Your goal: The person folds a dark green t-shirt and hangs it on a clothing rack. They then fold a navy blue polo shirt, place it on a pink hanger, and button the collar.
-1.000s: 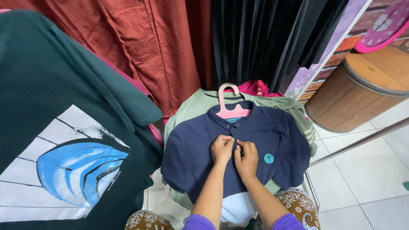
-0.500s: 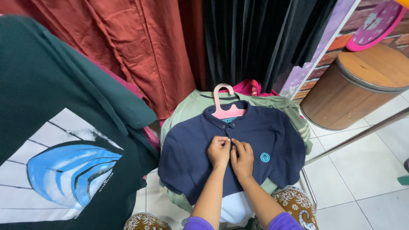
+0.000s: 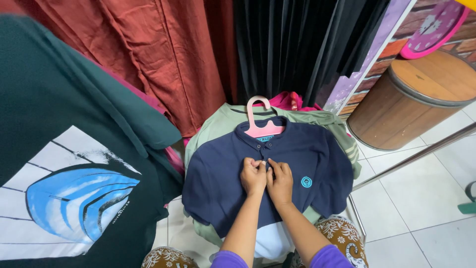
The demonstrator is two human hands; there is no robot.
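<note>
Both hands sit together on the front placket of the navy polo shirt (image 3: 218, 183), which lies face up on a pile of clothes in front of the person's knees. The left hand (image 3: 254, 177) pinches the placket edge between thumb and fingertips; the right hand (image 3: 280, 181) pinches the opposite edge, touching the left. Whether a button is between the fingers cannot be told.

A likely slip, judging from here: the pink hanger (image 3: 263, 121) is still in the collar, so a tug on the placket could pull the shirt askew or drag it off the sage-green garment (image 3: 223, 124) beneath. The knit could also pucker if the two edges are drawn unevenly.

On the shirt's chest, just right of the hands, is a small round teal badge (image 3: 306, 182). At the collar, a small teal neck label (image 3: 266, 138) shows inside. Left of the shirt hangs a dark green tee (image 3: 64, 99) with a white and blue print panel (image 3: 69, 198). Beyond the shirt, to the right, stands a round wooden drum (image 3: 411, 104), and above it a pink round clock (image 3: 439, 27).
</note>
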